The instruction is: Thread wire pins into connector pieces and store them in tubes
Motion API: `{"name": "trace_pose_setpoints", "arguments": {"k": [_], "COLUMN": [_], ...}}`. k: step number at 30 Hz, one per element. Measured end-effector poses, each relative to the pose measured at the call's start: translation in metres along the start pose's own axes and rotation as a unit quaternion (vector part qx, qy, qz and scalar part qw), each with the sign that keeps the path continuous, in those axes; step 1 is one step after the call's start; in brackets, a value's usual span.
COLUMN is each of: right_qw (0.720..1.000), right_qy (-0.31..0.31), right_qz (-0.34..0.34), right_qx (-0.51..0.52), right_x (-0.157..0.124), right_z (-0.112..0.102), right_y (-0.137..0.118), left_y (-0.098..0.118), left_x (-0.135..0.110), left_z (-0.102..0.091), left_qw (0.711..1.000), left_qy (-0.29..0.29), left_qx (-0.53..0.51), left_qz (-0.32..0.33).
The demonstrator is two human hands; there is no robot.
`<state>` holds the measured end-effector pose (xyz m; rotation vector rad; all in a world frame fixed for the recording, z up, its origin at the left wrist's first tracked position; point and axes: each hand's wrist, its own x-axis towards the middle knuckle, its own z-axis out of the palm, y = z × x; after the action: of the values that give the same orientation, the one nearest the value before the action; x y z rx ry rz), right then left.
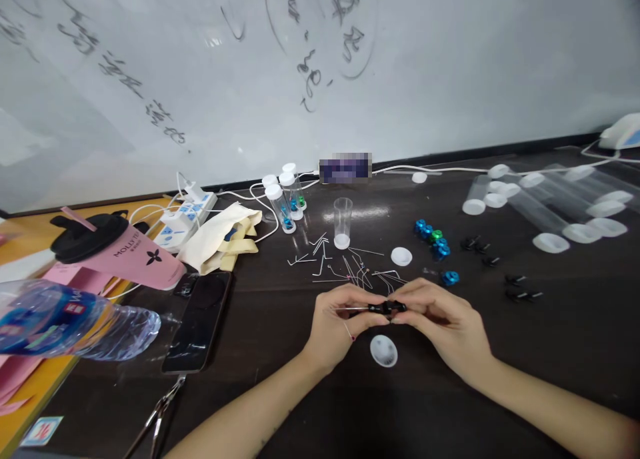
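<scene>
My left hand (333, 329) and my right hand (445, 329) meet above the dark table, both pinching a small black part (386, 307). A thin metal rod sticks out of its left end into my left palm. Another fine wire with a red tip (353, 338) hangs below my left fingers. Directly under the hands lies a round white cap (383, 351). Thin metal pins (357, 272) lie scattered behind my left hand, near bent metal wires (320, 249). A clear tube (343, 215) stands upright on a white base. One more white cap (401, 256) rests behind the hands.
Blue and green metal pieces (435, 237) and small black parts (515, 292) lie at right, before capped clear tubes (545, 199). Filled tubes (283, 209) stand at the back. Leftward are a phone (197, 325), pliers (160, 409), a pink cup (135, 249) and a bottle (75, 319).
</scene>
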<state>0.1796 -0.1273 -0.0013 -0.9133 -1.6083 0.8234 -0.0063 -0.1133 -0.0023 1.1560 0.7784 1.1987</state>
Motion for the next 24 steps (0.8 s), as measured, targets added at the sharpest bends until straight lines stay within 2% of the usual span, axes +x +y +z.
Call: {"name": "trace_pose_setpoints", "arguments": {"k": [13, 19, 24], "right_qw": [1.000, 0.997, 0.994], "right_qy": [-0.004, -0.011, -0.009], "right_qz": [-0.010, 0.039, 0.081], "right_qx": [-0.005, 0.060, 0.075], "right_x": [-0.0026, -0.0028, -0.0010], "right_z": [-0.0020, -0.0010, 0.0001], "right_y": [0.0004, 0.0002, -0.0020], "left_y": [0.0030, 0.0026, 0.0021], "left_x": [-0.0001, 0.0002, 0.0003], "left_z": [-0.0007, -0.0017, -0.0014], "left_qw": [1.000, 1.000, 1.000], "left_qy": [0.002, -0.005, -0.007], "left_qx": [0.008, 0.013, 0.016], "left_qz": [-0.008, 0.000, 0.015]}}
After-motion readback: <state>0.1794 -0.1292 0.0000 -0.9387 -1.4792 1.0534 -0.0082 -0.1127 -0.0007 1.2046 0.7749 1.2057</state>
